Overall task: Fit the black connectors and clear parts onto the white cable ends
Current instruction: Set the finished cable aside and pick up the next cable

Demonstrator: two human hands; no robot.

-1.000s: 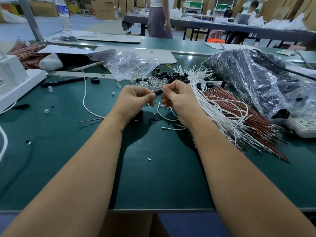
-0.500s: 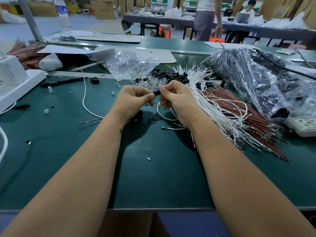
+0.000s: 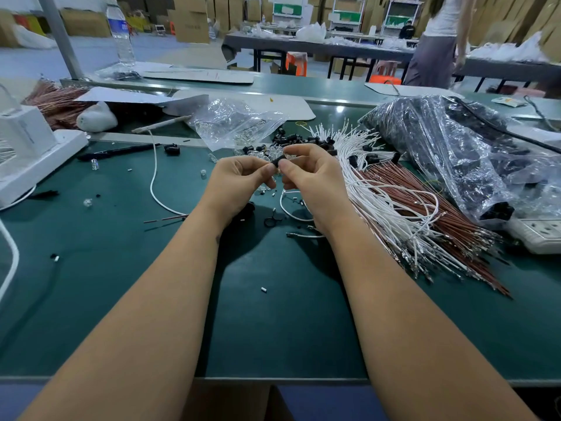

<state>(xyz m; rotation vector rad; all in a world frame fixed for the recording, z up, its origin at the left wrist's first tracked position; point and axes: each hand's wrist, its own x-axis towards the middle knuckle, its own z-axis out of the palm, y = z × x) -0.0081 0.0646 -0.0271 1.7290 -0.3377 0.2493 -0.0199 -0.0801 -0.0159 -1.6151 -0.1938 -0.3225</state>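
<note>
both hands meet above the table (image 3: 273, 329): left hand (image 3: 239, 180) and right hand (image 3: 309, 177) pinch one black connector (image 3: 277, 162) between them, its axis running left-right; white cables (image 3: 379, 192) lie nearer the right hand.

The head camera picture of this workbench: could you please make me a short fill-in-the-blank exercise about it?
1. Both hands, left hand and right hand, pinch one small part whose colour is ____.
2. The bundle of white cables lies to the ____ of the hands.
3. The wires bundled with the white cables are reddish-____.
4. The water bottle at the far left stands ____.

Missing words: black; right; brown; upright
</note>
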